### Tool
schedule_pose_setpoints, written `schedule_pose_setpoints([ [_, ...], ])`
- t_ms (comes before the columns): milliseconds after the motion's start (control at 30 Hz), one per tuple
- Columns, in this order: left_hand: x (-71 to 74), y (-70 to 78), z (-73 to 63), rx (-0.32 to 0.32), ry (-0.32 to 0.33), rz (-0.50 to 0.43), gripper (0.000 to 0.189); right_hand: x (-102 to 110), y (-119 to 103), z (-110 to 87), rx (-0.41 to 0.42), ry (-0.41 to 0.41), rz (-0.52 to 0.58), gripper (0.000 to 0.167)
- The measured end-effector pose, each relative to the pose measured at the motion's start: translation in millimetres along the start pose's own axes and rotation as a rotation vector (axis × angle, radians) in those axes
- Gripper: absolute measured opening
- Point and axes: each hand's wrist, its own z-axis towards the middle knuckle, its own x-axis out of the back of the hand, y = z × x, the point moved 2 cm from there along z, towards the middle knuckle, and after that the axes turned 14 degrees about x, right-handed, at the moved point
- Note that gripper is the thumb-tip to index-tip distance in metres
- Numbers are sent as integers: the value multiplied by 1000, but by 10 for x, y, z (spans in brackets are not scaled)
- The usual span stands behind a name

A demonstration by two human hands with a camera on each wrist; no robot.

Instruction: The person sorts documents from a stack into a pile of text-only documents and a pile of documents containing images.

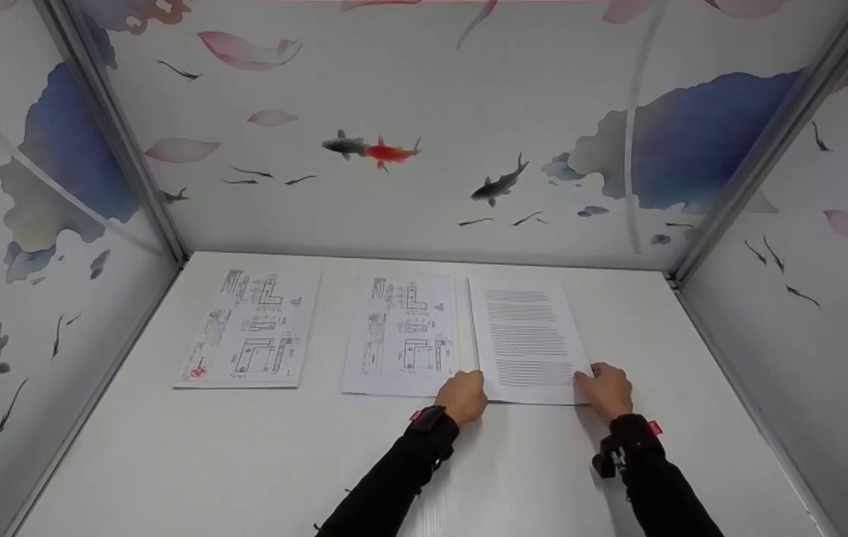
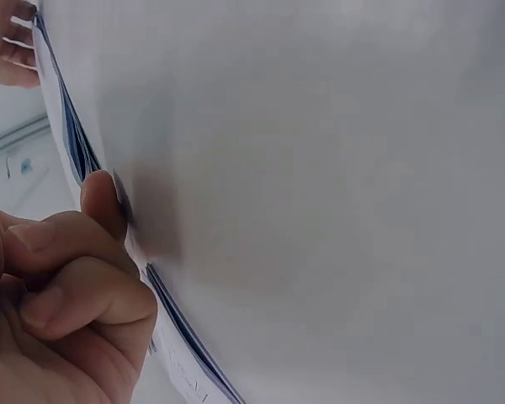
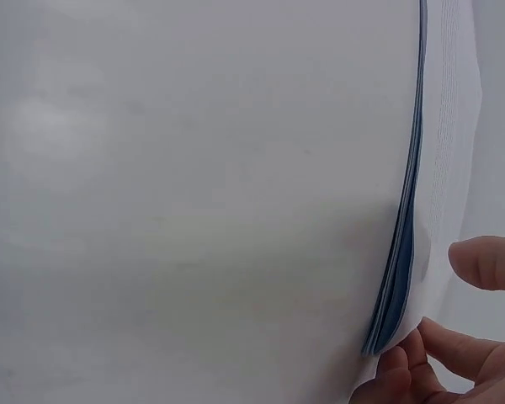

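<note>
A stack of printed text sheets lies at the right of the row, several layers showing at its edge. My left hand is at its near left corner; in the left wrist view the fingers are curled and one fingertip meets the paper edge. With my right hand I hold the near right corner. The right wrist view shows the thumb over the page side and fingers at the corner, where the layers spread slightly.
Left of the text stack lies a stack of technical drawings. Farther left is another drawing stack with a red stamp. The white table is enclosed by printed panels at back and sides.
</note>
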Motion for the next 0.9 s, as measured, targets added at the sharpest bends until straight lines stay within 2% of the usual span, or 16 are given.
schedule_pose_setpoints([
  [167,74,-49,-13,-16,-39,-30,14,-54,-50,-28,80,49,-124,56],
  [300,192,-140,-20,-45,-16,-75,23,-121,-132,-13,155,112,-182,53],
  [500,421,-406,0,-53,80,-191,32,-214,-299,18,251,109,-87,46],
  [667,603,-659,52,7,147,-249,28,-307,-438,27,357,93,-32,34],
  [800,705,-825,79,42,197,-267,23,-407,-528,40,444,117,26,25],
  [900,797,-949,92,64,238,-274,17,-470,-624,37,479,142,102,20],
])
